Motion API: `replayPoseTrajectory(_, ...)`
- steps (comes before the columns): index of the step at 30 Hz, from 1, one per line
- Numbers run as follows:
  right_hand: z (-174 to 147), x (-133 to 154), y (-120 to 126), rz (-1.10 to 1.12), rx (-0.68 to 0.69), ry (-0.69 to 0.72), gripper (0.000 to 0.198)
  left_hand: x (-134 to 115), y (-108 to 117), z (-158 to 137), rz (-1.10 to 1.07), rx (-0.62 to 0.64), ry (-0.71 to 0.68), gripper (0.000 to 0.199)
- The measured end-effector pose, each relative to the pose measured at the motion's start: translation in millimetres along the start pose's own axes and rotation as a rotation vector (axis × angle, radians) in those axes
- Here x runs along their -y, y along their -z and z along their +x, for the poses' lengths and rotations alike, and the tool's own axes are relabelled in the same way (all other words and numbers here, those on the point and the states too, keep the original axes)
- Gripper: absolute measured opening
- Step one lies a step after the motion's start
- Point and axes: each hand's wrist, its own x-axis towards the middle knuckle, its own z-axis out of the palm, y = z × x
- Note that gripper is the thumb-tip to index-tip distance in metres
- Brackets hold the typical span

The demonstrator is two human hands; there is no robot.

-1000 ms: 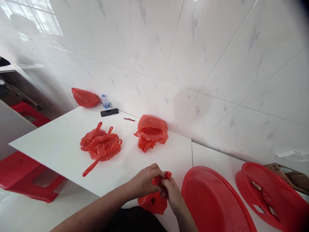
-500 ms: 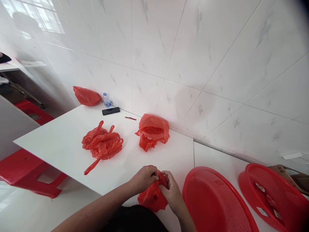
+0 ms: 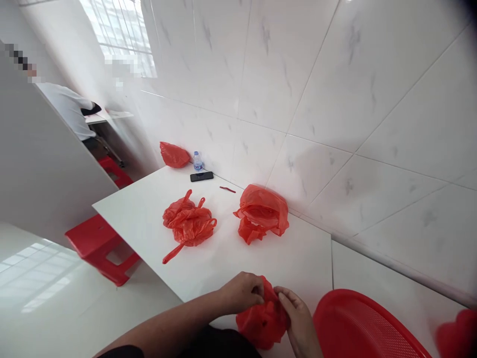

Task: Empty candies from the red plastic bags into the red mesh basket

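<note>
A crumpled red plastic bag (image 3: 263, 323) is held between my two hands at the table's near edge, close to my body. My left hand (image 3: 244, 293) pinches the bag's upper edge from the left. On the other side, my right hand (image 3: 296, 311) grips it between thumb and fingers. Beyond them on the white table (image 3: 223, 263) lies a red bag with its mouth open (image 3: 263, 206), near the wall. A loose heap of red plastic bags (image 3: 190, 221), handles sticking out, lies to the left.
A red plastic basket (image 3: 357, 323) stands right of my hands. A phone (image 3: 201, 176), a small water bottle (image 3: 197, 161), a thin red strip (image 3: 227, 189) and another red bag (image 3: 174, 155) line the wall side. A red stool (image 3: 108, 248) stands left; a person (image 3: 69, 109) is beyond the partition.
The view has swung left, so everything sits further right in the picture, and a person has come into sight. Both hands still hold the bag, its top now spread a little wider between them.
</note>
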Motion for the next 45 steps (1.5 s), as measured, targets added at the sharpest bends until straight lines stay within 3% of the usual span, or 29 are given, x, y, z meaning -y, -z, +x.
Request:
replayPoseTrajectory(4,16.0,-6.6,20.1,-0.511,-0.357,0.097,0.039,23.1,10.3,-7.1,0.118,0.144,0.05,0.005)
replayPoseTrajectory(6,19.6,-9.9,24.8,-0.669,-0.458,0.158,0.039,37.6,15.9,-10.0,0.184,0.184,0.106,0.009)
replayPoseTrajectory(9,19.9,-17.2,23.1,-0.734,-0.448,0.192,0.037,51.5,19.9,-11.0,0.272,0.179,0.156,0.011)
replayPoseTrajectory(12,19.0,-25.7,20.8,-0.728,-0.408,0.199,0.037,49.9,15.6,-7.5,0.335,0.133,0.152,0.009)
replayPoseTrajectory(13,18.7,-28.2,21.4,-0.716,-0.395,0.194,0.04,46.9,12.2,-5.6,0.345,0.108,0.14,0.016)
replayPoseTrajectory(17,17.3,-36.9,27.0,-0.652,-0.328,0.165,0.064,34.1,-9.6,5.5,0.308,-0.005,-0.024,0.084)
replayPoseTrajectory(18,17.0,-39.8,28.0,-0.638,-0.318,0.161,0.067,32.3,-15.6,8.7,0.313,-0.002,-0.068,0.092)
replayPoseTrajectory(20,16.5,-47.6,28.7,-0.616,-0.298,0.162,0.07,30.7,-24.4,14.6,0.36,0.05,-0.118,0.077)
replayPoseTrajectory(22,15.9,-57.4,28.6,-0.598,-0.279,0.166,0.069,31.1,-25.4,18.5,0.415,0.106,-0.104,0.041)
replayPoseTrajectory(24,14.0,-66.7,28.7,-0.58,-0.279,0.166,0.067,32.3,-15.4,18.5,0.427,0.088,-0.067,0.017)
replayPoseTrajectory(26,9.8,-72.4,29.3,-0.56,-0.299,0.146,0.068,33.3,5.7,13.6,0.423,-0.016,-0.02,0.01)
replayPoseTrajectory(33,-11.5,-63.9,24.5,-0.539,-0.268,0.042,0.067,36.9,115.5,-25.4,0.441,-0.603,0.134,0.035)
replayPoseTrajectory(36,-15.3,-60.7,17.9,-0.533,-0.247,0.047,0.06,48.7,147.4,-35.5,0.462,-0.811,0.22,0.036)
replayPoseTrajectory(38,-16.2,-61.6,14.5,-0.539,-0.223,0.046,0.056,63.2,156.6,-36.7,0.476,-0.847,0.327,0.034)
replayPoseTrajectory(40,-16.3,-66.0,13.3,-0.555,-0.194,0.035,0.055,80.0,155.7,-33.8,0.476,-0.788,0.424,0.029)
replayPoseTrajectory(42,-15.5,-74.6,14.8,-0.567,-0.171,0.021,0.055,94.1,146.4,-27.1,0.463,-0.699,0.467,0.028)
replayPoseTrajectory(45,-13.2,-93.2,19.7,-0.555,-0.161,0.006,0.054,100.5,123.2,-9.5,0.462,-0.61,0.433,0.043)
